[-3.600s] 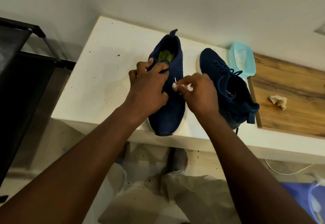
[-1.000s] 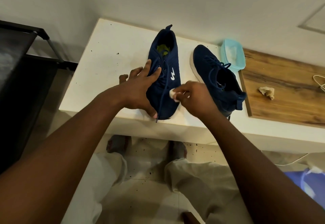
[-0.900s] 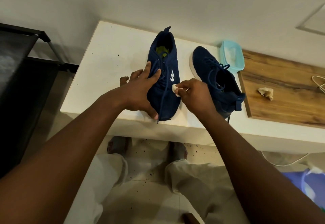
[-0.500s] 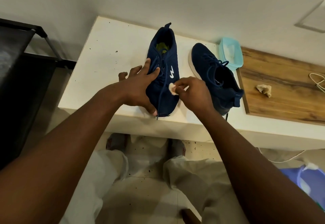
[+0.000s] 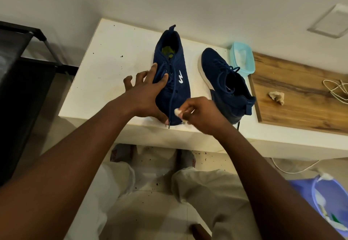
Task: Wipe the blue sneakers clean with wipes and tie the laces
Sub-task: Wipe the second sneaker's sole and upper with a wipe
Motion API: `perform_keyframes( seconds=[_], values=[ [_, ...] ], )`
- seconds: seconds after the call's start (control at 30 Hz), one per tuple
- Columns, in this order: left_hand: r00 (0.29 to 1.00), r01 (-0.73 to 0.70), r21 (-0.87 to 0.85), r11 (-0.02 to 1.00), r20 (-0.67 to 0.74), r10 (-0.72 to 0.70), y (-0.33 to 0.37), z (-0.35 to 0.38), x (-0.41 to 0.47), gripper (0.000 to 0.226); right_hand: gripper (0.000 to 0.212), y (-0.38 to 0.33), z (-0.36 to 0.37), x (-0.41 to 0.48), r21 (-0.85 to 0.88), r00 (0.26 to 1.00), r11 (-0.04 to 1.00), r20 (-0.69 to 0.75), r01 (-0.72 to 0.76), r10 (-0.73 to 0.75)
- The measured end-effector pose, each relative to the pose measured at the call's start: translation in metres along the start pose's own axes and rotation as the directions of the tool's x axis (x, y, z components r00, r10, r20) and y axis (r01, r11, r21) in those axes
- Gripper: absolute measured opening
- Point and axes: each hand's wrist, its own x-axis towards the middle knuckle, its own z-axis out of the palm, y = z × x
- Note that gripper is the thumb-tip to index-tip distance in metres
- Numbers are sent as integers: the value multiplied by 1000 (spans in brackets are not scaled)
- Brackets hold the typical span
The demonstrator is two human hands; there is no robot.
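Sneaker (image 5: 181,91) on white table (image 5: 105,70), long axis 12-to-6: heel at 12, toe at 6 by table edge, nearest body. Left hand (image 5: 146,94) spread wide, straight fingers pressing sneaker's 9 o'clock flank, thumb by toe. Right hand (image 5: 202,115) pinching balled wipe (image 5: 177,111) against toe's 3 o'clock side. Loose lace (image 5: 170,106) trails down past toe, untied. Second sneaker (image 5: 216,70) apart, at 1 o'clock from right hand. Judgement: wiping stroke likely runs along axis, toe toward heel; right hand nearer, left braces.
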Motion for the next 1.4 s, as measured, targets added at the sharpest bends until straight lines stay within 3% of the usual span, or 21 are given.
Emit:
perform_keyframes(
  seconds=[0.07, 0.2, 0.3, 0.4, 0.5, 0.57, 0.63, 0.7, 0.8, 0.9, 1.0, 1.13, 1.27, 1.37, 1.4],
  values=[
    [1000, -2, -1, 1000, 5, 2, 0, 0, 1, 144, 5, -3, 5, -8, -63, 995, 996, 73, 66, -61],
    [1000, -7, -36, 999, 25, 8, -2, -2, 2, 142, 11, 1, -1, 14, -205, 973, 978, -230, -29, -19],
    [1000, -5, -145, 989, -23, 1, -4, -5, -2, 128, 14, -4, -6, 21, -285, 960, 953, -279, -102, 20],
    [968, -7, -267, 964, -243, -60, -2, -10, -1, 94, 11, -16, -17, 11, -288, 988, 950, -129, -118, 84],
    [877, -32, -333, 942, -462, -134, -1, -10, 7, 54, 4, -31, -31, 1, 19, 998, 999, 53, -46, 45],
    [829, -78, -355, 932, -543, -137, -3, -9, 12, 42, 8, -43, -29, -4, 133, 945, 991, 327, -20, -25],
    [792, -149, -339, 929, -603, -93, -2, -7, 14, 39, 13, -45, -22, -3, 107, 840, 994, 542, -32, -31],
    [777, -203, -308, 930, -629, -38, 1, -8, 15, 42, 12, -40, -21, 6, 86, 870, 995, 494, -60, 9],
    [816, -194, -224, 955, -577, 30, 8, -11, 21, 51, 7, -30, -27, 22, 75, 993, 994, 95, -74, 66],
    [848, -91, -152, 984, -530, -4, 20, -13, 27, 57, 14, -14, -34, 24, -176, 979, 979, -192, -100, 66],
    [880, 37, -47, 998, -471, -55, 31, -25, 47, 52, 17, -6, -35, 16, -115, 984, 990, -165, -86, 66],
    [948, 192, 112, 975, -277, -155, 36, -53, 70, 45, 14, -6, -23, 11, -55, 998, 998, -60, -19, 15],
    [938, 297, -164, 941, -136, -320, 48, -74, 80, 55, 13, -4, -24, 15, -54, 997, 999, -74, 4, -8],
    [923, 295, -554, 779, -47, -383, 39, -76, 90, 84, 11, -6, -26, 19, 59, 993, 998, -121, -7, 14],
    [929, 256, -640, 725, -44, -367, 37, -75, 91, 83, 11, -5, -26, 20, 97, 991, 995, -130, -20, 33]
  ],
)
